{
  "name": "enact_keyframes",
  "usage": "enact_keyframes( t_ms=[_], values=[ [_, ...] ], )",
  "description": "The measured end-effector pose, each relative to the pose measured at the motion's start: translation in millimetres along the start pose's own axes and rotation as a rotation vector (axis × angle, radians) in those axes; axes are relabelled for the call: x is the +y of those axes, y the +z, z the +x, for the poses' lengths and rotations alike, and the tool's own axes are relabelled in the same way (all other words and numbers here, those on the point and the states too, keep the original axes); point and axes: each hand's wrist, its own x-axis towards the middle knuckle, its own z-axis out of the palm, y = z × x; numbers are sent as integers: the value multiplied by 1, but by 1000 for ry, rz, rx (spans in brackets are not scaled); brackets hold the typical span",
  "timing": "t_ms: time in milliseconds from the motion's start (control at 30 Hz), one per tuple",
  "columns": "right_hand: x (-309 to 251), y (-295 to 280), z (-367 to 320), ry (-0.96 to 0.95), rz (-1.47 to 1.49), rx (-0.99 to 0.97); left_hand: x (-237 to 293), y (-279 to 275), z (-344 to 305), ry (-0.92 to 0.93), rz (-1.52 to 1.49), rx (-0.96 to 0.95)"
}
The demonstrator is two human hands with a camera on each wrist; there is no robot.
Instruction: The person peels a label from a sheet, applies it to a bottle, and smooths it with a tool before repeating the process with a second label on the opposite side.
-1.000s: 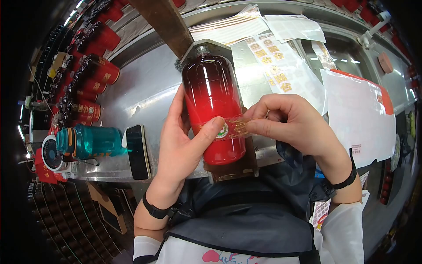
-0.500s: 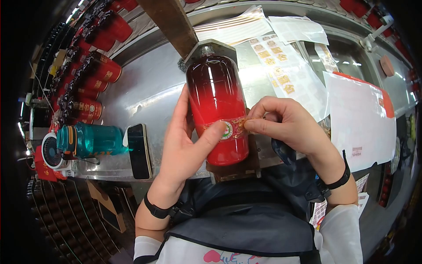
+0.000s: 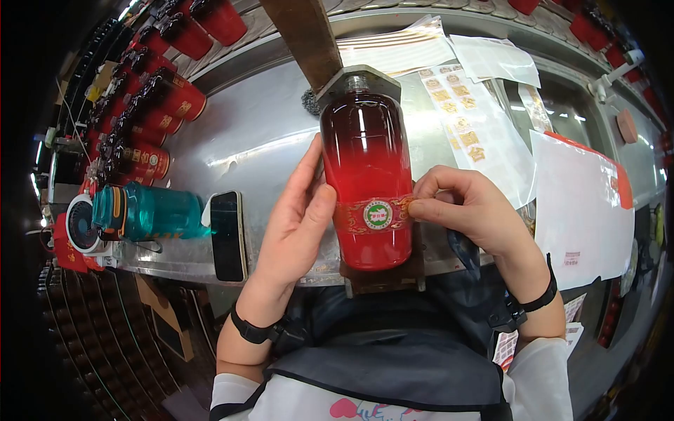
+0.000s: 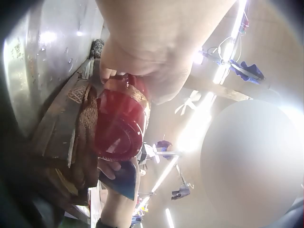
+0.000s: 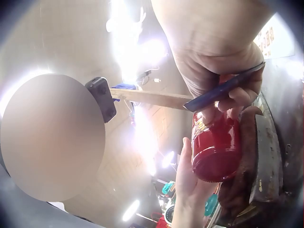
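Observation:
A glossy bottle (image 3: 365,154), dark at the neck and red below, lies on a wooden stand (image 3: 382,281) with its neck against a faceted plate. A gold-patterned decal band (image 3: 352,216) with a round green-and-white emblem crosses its lower part. My left hand (image 3: 291,224) lies along the bottle's left side, fingers and thumb fairly straight, thumb tip at the band's left end. My right hand (image 3: 474,210) has thumb and forefinger at the band's right end. Its other fingers hold a flat blue scraper (image 5: 225,88), its blade also visible in the left wrist view.
A phone (image 3: 228,235) and a teal drink bottle (image 3: 158,212) lie left on the metal table. Several finished red bottles (image 3: 151,116) stand behind them. Decal sheets (image 3: 474,126) and a white sheet (image 3: 583,217) lie right. A brown post (image 3: 302,38) rises behind the stand.
The bottle has turned so the emblem faces up more fully. My left thumb has slid off its front to the left side. The right fingertips have drawn in to the bottle's side.

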Motion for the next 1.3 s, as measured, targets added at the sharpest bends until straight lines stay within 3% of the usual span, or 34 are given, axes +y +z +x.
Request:
enact_keyframes(
  t_ms=[100, 433, 533, 567, 667, 833, 933, 1000, 1100, 1300],
  values=[
    [5, 1, 2, -77, 51, -22, -8, 2, -2, 60, -32, -39],
    [1, 0, 1, -15, 52, -13, -10, 3, -5, 37, -15, -36],
    [4, -1, 2, -15, 16, -4, -1, -2, -9, 234, 832, 36],
    [7, -1, 3, -52, 0, -6, 11, 8, -10, 235, 830, 26],
    [5, 1, 2, -91, -13, -6, 27, 33, -14, 199, 1201, -41],
    [-10, 1, -6, -115, -8, -27, 13, 12, -12, 225, 1081, -67],
    [-24, 1, -15, -96, -155, -13, -3, 3, -11, 225, 834, -82],
    [-28, 6, -21, -205, -224, 18, -9, 6, -9, 197, 376, -21],
    [-31, 12, -25, -358, -311, 78, -4, 17, -6, 129, 314, 95],
    [-30, 9, -22, -245, -231, 56, -3, 28, -4, 161, 312, 159]
  ],
)
